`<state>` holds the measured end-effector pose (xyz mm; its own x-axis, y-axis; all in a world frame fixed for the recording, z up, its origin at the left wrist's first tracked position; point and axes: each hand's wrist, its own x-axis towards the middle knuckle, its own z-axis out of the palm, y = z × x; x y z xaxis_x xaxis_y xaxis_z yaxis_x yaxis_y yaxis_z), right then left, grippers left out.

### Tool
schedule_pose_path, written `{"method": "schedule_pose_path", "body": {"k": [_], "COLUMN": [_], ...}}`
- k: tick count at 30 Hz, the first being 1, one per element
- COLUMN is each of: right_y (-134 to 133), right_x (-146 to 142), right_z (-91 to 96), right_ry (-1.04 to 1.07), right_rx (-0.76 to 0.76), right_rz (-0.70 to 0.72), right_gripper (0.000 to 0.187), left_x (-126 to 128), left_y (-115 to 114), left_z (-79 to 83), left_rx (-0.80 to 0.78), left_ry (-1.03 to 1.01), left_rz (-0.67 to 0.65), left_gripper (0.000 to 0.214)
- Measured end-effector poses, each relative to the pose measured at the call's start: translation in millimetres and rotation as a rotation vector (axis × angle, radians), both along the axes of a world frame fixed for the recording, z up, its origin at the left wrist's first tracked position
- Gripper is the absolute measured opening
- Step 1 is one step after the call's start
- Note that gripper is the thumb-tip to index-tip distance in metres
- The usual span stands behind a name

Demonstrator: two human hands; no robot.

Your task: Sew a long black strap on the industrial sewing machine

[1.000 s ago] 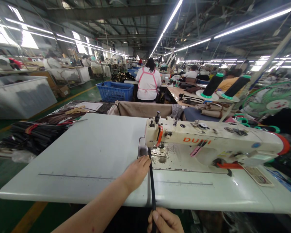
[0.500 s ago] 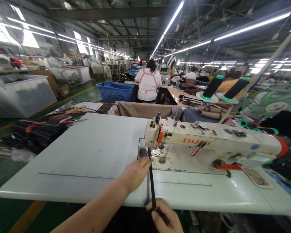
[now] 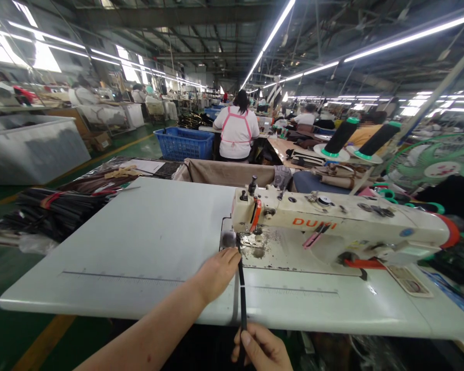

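Observation:
A thin black strap (image 3: 242, 293) runs from under the needle of a cream sewing machine (image 3: 340, 226) back over the front edge of the white table (image 3: 139, 247). My left hand (image 3: 216, 273) rests on the table just left of the strap, fingers curled against it near the presser foot. At the bottom edge of the view my right hand (image 3: 261, 350) pinches the strap's near end below the table edge and holds it taut.
A bundle of black straps (image 3: 54, 211) lies off the table's left side. Two black thread cones (image 3: 340, 136) stand behind the machine, beside a green fan (image 3: 436, 159). A seated person in white (image 3: 235, 131) works ahead next to a blue crate (image 3: 183, 144).
My right hand slid up the strap toward the table edge, then dropped back a little. The left hand and the strap at the needle stay in place.

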<state>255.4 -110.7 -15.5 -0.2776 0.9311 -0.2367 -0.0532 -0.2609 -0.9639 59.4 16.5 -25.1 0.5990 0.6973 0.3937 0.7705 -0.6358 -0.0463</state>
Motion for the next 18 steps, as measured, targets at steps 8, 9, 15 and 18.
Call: {"method": "schedule_pose_path", "body": {"k": [8, 9, 15, 18], "right_y": [-2.9, -2.8, -1.1, 0.1], "right_x": [-0.3, -0.3, 1.0, 1.9], "right_z": [13.2, 13.1, 9.0, 5.5], "right_ry": [-0.015, -0.016, -0.012, -0.007], "right_rx": [0.003, 0.002, 0.003, -0.002], "right_rz": [-0.011, -0.008, -0.002, 0.004], "right_gripper": [0.053, 0.052, 0.052, 0.052], "left_x": [-1.0, -0.7, -1.3, -1.8], "left_y": [-0.2, -0.5, -0.4, 0.2], "left_z": [-0.8, 0.0, -0.1, -1.7], "left_rx": [-0.015, -0.011, -0.027, -0.015], "left_ry": [0.017, 0.017, 0.008, 0.015], "left_rz": [0.001, 0.001, 0.0, 0.0], "left_gripper": [0.025, 0.024, 0.024, 0.024]}}
